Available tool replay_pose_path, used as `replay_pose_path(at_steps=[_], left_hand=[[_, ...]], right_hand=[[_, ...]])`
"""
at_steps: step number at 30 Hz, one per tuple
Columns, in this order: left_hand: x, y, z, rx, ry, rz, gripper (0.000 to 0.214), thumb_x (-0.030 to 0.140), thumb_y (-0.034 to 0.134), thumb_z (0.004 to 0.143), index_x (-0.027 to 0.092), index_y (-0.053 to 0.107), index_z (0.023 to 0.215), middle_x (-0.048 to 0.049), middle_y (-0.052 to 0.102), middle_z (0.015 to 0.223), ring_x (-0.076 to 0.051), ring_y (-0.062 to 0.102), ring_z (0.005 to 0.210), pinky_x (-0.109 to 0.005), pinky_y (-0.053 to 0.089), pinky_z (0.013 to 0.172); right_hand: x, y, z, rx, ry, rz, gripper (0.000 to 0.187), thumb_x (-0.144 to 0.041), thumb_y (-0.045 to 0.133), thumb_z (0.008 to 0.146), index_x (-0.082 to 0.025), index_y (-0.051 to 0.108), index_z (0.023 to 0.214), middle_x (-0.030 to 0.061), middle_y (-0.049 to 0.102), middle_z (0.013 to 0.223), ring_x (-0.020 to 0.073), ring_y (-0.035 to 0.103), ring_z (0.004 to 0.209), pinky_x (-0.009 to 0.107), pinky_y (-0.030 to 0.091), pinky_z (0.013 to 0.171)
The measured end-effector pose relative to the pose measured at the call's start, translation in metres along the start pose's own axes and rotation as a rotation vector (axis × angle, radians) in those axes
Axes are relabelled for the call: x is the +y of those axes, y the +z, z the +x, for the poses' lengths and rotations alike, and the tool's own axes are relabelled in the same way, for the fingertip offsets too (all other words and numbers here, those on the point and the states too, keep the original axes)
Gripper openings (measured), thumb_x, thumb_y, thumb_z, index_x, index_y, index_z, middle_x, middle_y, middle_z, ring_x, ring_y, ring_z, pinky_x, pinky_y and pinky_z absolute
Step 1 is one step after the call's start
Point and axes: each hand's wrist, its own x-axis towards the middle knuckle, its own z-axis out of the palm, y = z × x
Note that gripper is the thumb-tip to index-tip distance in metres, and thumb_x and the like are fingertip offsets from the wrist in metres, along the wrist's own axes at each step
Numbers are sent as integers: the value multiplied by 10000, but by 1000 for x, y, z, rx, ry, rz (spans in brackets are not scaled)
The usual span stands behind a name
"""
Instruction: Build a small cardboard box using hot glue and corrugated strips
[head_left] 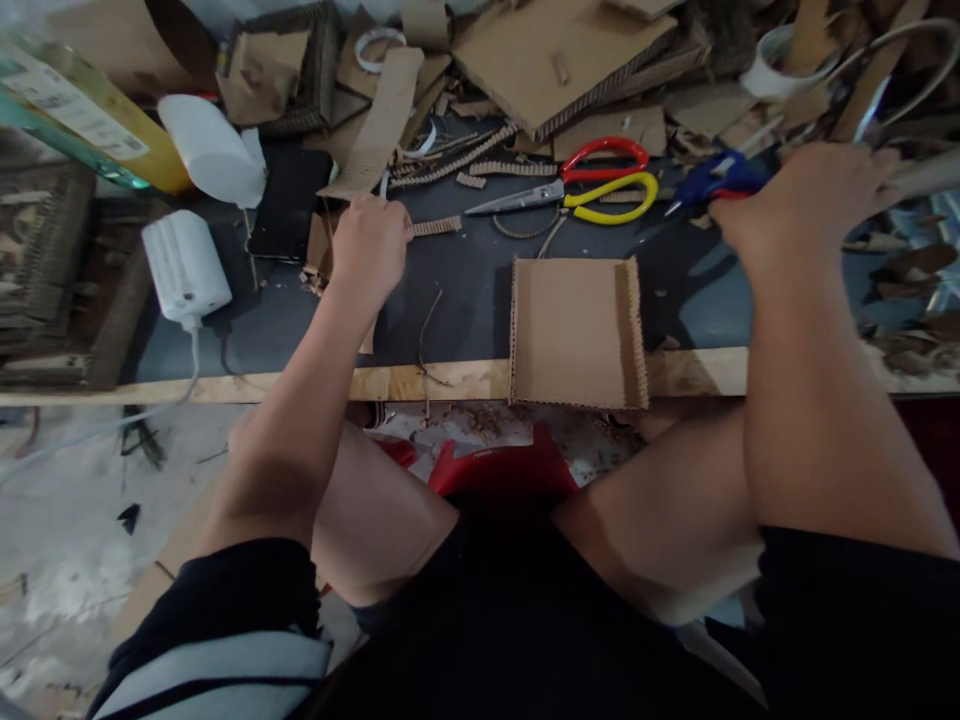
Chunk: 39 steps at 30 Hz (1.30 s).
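My left hand [370, 240] is closed over the dark tabletop, with a narrow corrugated cardboard strip [435, 227] sticking out from its thumb side. My right hand [806, 205] is around the rear of a blue hot glue gun [716, 182] with a red trigger; the nozzle points left, and the fingers are partly hidden and blurred. A shallow square cardboard tray [574, 330] with low corrugated walls lies at the front edge, between my forearms. Behind it rest scissors [577, 185] with one red and one yellow handle, blades pointing left.
Cardboard sheets [562, 55] and scraps pile up along the back. At left are a white adapter [187, 265] with a cable, a black phone [289, 205], a white cup-like object [210, 145] and a bottle of yellow liquid [97, 115]. A tape roll [791, 60] is back right.
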Motion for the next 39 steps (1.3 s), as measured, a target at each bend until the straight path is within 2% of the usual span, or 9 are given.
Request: replay_pose_path(at_steps=[2,4,8,11,17,22,27,33,39], left_hand=[[9,-5,0,18,-9,0,749,654,83,1193,261,720,1185,-35,757,1168,-218,643,1194,-482,573,1006],[19,-12,-2,32,39,-80,630,670,215,1191,296,723,1202,-71,783,1130,-263,698,1116,-486,587,918],[48,-31,-13,48,228,-325,423,586,386,1191,318,667,1358,-45,814,1191,-291,714,1154,-496,583,994],[74,-42,-23,57,263,-344,405,502,367,1203,312,650,1422,-73,800,1265,-312,695,1264,-526,565,1083],[99,-49,-29,36,285,-300,409,450,364,1185,354,686,1418,-102,800,1196,-356,707,1278,-592,563,1105],[107,-48,-30,7,249,-304,436,463,339,1184,330,720,1347,-124,797,1212,-364,697,1305,-598,544,1142],[107,-36,-29,147,231,-452,367,510,437,1153,297,735,1178,-119,815,1129,-377,720,1245,-571,569,1097],[97,-36,-30,269,152,-514,307,507,475,1111,348,734,1069,-92,831,1104,-369,739,1116,-610,593,1035],[91,-27,-30,191,188,-569,394,591,434,1127,349,739,1189,-115,821,1200,-408,699,1276,-680,553,1142]], right_hand=[[-18,-20,-17,14,38,119,624,-571,855,970,-158,740,1424,263,568,1591,477,442,1579,703,387,1204],[-40,-46,-39,43,-179,259,391,-376,732,1045,-253,734,1417,180,606,1589,373,508,1548,572,398,1256],[-74,-81,-75,-132,-726,526,342,-395,665,1066,-312,722,1392,91,743,1448,284,625,1418,466,438,1235],[-84,-77,-86,-281,-896,625,328,-507,677,1053,-339,759,1322,60,773,1407,306,652,1367,476,428,1238],[-78,-57,-88,-274,-920,656,326,-379,590,1034,-368,764,1310,21,802,1270,312,684,1292,531,468,1188],[-72,-74,-94,-332,-923,714,454,-532,728,930,-384,758,1358,59,798,1292,358,676,1315,543,447,1226],[-74,-78,-83,-467,-938,602,555,-553,615,916,-424,733,1443,-20,720,1500,337,587,1461,489,411,1286],[-84,-45,-57,-426,-981,306,432,-353,437,1028,-315,837,1188,0,663,1598,347,497,1548,576,342,1279],[-93,-33,-61,-543,-1005,341,468,-304,514,1056,-310,697,1487,20,587,1687,334,493,1567,594,282,1287]])
